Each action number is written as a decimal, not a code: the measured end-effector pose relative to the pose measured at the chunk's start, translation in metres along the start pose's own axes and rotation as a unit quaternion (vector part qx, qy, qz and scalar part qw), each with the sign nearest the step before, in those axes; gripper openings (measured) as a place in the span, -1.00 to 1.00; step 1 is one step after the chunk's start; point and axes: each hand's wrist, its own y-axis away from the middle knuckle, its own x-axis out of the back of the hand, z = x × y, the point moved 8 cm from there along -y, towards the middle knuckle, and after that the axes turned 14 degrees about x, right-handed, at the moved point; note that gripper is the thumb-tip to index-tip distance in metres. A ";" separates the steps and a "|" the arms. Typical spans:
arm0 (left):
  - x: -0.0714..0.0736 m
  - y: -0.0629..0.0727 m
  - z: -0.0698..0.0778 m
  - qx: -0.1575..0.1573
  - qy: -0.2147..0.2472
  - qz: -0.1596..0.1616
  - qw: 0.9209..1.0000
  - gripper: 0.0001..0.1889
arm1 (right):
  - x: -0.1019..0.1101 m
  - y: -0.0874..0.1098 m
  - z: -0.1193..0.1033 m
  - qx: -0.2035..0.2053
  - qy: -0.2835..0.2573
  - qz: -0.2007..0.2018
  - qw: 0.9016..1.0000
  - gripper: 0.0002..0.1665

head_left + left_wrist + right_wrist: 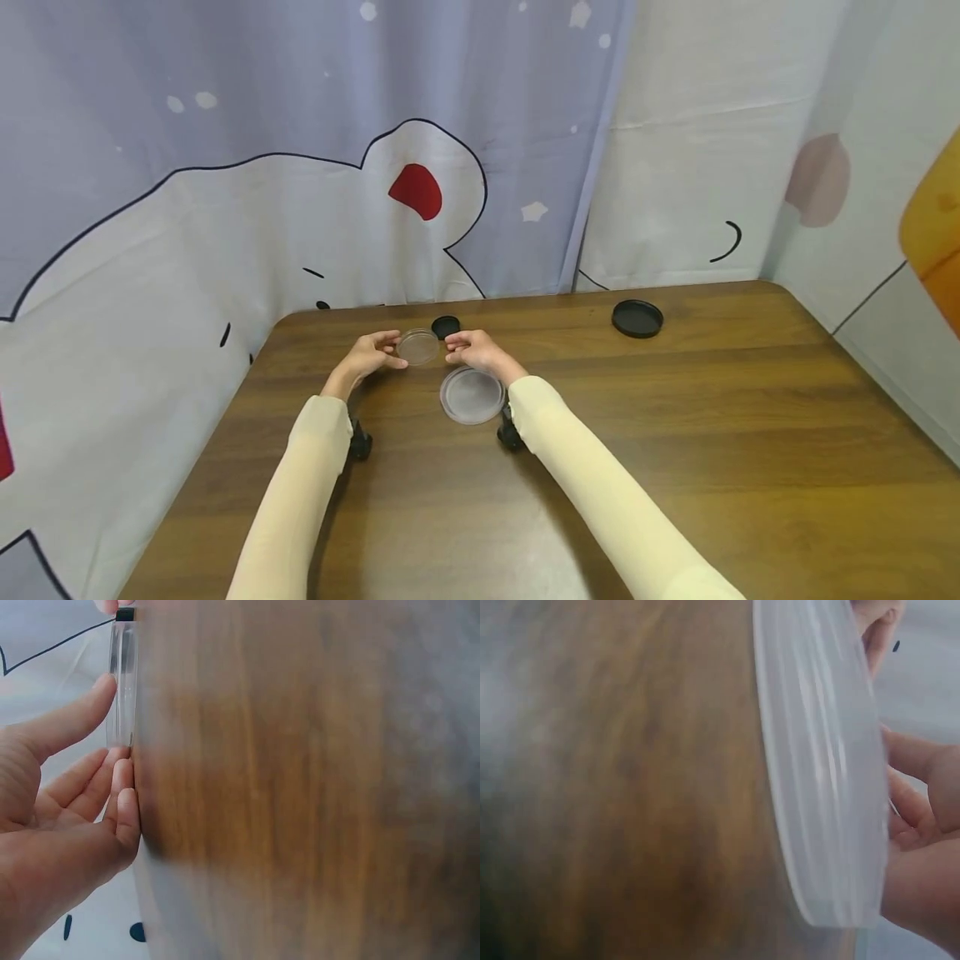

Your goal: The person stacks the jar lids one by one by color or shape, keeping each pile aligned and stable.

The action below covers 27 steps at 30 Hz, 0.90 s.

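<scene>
A small clear round dish [417, 348] lies flat on the wooden table [712, 450], near its far edge. The left hand [365, 356] grips its left rim, thumb at the near side and fingers at the far side. On the right, the right hand [480, 350] has thumb and forefinger apart, the tips just beside the dish; whether they touch anything is hard to tell. A small black disc [446, 325] sits just behind, and a larger translucent round dish [472, 397] lies nearer the person. Well apart to the right is a larger black round tray [637, 319]. Pale yellow sleeves [303, 483] cover both arms. Behind hangs a curtain [247, 242] whose printing is pictorial: white stars, dark outlines, a red patch.
</scene>
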 end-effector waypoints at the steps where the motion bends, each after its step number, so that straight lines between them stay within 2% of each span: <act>1: -0.001 -0.001 0.000 -0.002 -0.001 0.000 1.000 -0.19 | 0.000 -0.005 0.009 0.007 -0.008 0.000 1.000 -0.44; 3: -0.003 -0.001 0.001 -0.005 -0.001 0.000 1.000 -0.20 | 0.000 -0.015 0.027 0.029 -0.002 0.001 1.000 -0.43; 6: -0.005 -0.001 0.002 -0.008 -0.011 0.000 1.000 -0.24 | 0.000 -0.021 0.037 0.019 0.010 -0.004 1.000 -0.45; 9: -0.005 -0.001 0.000 -0.007 -0.014 0.005 1.000 -0.30 | 0.004 -0.001 0.005 -0.013 0.029 0.001 0.999 -0.48; 13: -0.002 0.000 -0.002 -0.007 -0.013 0.018 1.000 -0.38 | 0.006 0.012 -0.017 -0.005 0.042 0.012 0.999 -0.52; 19: -0.007 0.000 -0.002 -0.017 -0.006 0.020 1.000 -0.43 | 0.007 0.014 -0.016 -0.009 0.044 0.024 0.999 -0.49; 27: -0.007 0.000 0.001 -0.022 -0.007 0.021 1.000 -0.48 | 0.006 0.015 -0.020 -0.002 0.058 0.014 0.998 -0.46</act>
